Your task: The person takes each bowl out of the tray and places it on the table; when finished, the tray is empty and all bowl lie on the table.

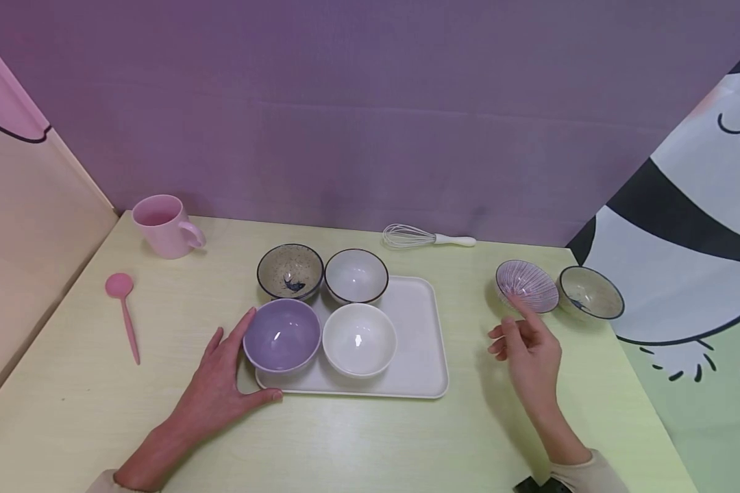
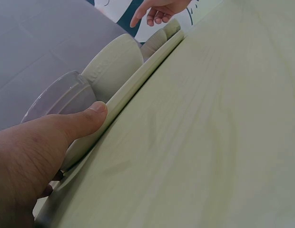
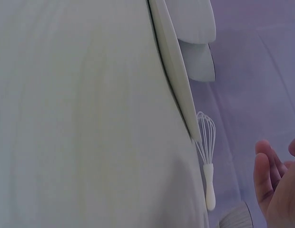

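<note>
My left hand (image 1: 222, 373) is at the left side of the white tray (image 1: 416, 342), beside the purple bowl (image 1: 281, 335). Its thumb and fingers are spread wide: the index fingertip is right at the bowl's rim, the thumb along the tray's front edge. A white bowl (image 1: 359, 341) stands to the right of the purple one. Behind them are a speckled bowl (image 1: 290, 272) and a dark-rimmed white bowl (image 1: 356, 276). My right hand (image 1: 533, 356) is raised over the table, holding nothing; its extended index finger overlaps a pink striped bowl (image 1: 528, 284).
A dark-rimmed beige bowl (image 1: 592, 293) stands beside the striped one at the right edge. At the back lies a white whisk (image 1: 428, 237). To the left are a pink mug (image 1: 166, 229) and a pink spoon (image 1: 123, 301). A purple wall (image 1: 345, 137) closes the back.
</note>
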`<move>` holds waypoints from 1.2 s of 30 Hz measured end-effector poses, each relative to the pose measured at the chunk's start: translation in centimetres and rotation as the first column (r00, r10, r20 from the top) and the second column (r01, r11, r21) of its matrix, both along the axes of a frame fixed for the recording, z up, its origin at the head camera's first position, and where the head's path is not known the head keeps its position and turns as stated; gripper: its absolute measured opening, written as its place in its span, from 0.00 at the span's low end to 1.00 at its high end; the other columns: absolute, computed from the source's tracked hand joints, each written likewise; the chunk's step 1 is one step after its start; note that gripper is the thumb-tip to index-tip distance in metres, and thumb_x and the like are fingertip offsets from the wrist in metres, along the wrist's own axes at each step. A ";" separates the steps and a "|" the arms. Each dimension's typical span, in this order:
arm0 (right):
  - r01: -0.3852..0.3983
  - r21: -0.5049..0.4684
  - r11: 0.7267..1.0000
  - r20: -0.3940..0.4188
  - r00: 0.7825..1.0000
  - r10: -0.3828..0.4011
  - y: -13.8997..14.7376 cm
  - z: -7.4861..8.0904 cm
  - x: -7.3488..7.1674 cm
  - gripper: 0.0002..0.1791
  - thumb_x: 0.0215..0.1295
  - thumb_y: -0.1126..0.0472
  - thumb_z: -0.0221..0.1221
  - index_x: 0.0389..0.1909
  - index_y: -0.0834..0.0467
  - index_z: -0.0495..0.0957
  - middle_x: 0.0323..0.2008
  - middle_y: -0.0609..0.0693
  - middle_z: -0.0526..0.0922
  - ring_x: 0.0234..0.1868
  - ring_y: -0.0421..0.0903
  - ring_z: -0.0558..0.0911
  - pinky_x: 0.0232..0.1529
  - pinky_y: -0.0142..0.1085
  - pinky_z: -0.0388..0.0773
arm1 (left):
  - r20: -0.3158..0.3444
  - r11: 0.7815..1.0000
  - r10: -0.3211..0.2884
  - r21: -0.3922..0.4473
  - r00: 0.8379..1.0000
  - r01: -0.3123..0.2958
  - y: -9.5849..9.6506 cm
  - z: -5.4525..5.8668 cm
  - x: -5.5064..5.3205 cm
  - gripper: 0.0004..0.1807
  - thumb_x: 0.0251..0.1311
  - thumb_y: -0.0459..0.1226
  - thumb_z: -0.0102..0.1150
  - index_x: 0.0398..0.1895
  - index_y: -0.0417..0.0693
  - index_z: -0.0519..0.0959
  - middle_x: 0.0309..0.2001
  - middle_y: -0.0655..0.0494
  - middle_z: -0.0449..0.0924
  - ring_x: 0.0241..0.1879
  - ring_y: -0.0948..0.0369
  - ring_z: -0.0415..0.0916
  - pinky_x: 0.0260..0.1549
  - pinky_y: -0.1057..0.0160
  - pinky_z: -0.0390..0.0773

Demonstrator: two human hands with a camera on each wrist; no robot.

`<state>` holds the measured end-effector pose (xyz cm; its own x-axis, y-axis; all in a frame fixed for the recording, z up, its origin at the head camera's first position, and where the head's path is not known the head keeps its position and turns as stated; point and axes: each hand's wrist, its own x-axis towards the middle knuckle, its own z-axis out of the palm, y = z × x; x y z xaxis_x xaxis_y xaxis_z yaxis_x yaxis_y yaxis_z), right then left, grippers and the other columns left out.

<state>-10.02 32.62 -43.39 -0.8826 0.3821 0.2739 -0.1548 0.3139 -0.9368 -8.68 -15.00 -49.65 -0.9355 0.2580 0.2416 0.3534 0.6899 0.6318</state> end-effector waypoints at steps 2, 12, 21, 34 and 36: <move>-0.017 0.010 1.000 0.003 1.000 0.017 -0.5 0.0 0.2 0.22 0.81 0.72 0.59 0.71 0.62 0.83 0.25 0.45 0.88 0.19 0.39 0.84 0.21 0.25 0.84 | 0.005 1.000 0.001 0.003 1.000 -0.001 0.0 0.0 0.0 0.79 0.45 0.57 0.91 0.93 0.53 0.46 0.84 0.37 0.63 0.81 0.36 0.65 0.91 0.46 0.42; -0.122 0.058 0.991 0.003 0.993 0.122 -3.2 -0.2 0.9 0.21 0.81 0.72 0.59 0.70 0.62 0.83 0.27 0.48 0.87 0.20 0.40 0.84 0.22 0.27 0.86 | 0.013 1.000 -0.001 0.004 1.000 0.001 0.0 0.1 0.0 0.78 0.45 0.57 0.91 0.93 0.53 0.46 0.84 0.37 0.63 0.81 0.36 0.65 0.91 0.46 0.42; -0.224 0.059 0.973 0.026 0.975 0.223 -5.5 -0.4 1.3 0.21 0.81 0.73 0.59 0.70 0.63 0.82 0.27 0.58 0.85 0.20 0.43 0.83 0.22 0.29 0.86 | 0.036 1.000 0.007 0.012 0.999 -0.008 0.0 0.2 0.0 0.78 0.44 0.56 0.91 0.93 0.53 0.46 0.85 0.37 0.63 0.82 0.36 0.64 0.91 0.45 0.42; -0.443 0.073 0.893 0.067 0.896 0.439 -8.1 -1.7 1.5 0.24 0.81 0.72 0.60 0.75 0.63 0.78 0.30 0.63 0.86 0.19 0.48 0.83 0.18 0.31 0.82 | 0.037 1.000 0.008 0.001 0.999 -0.008 0.0 0.1 0.0 0.78 0.45 0.55 0.91 0.93 0.54 0.46 0.85 0.37 0.62 0.82 0.36 0.63 0.90 0.44 0.43; -0.485 0.088 0.870 0.089 0.874 0.478 -8.5 -1.8 1.4 0.25 0.81 0.71 0.60 0.76 0.64 0.76 0.30 0.62 0.86 0.19 0.49 0.83 0.17 0.30 0.79 | 0.042 1.000 0.010 0.005 0.999 -0.010 -0.1 0.1 0.0 0.78 0.45 0.55 0.92 0.93 0.54 0.46 0.85 0.38 0.62 0.82 0.36 0.63 0.90 0.43 0.43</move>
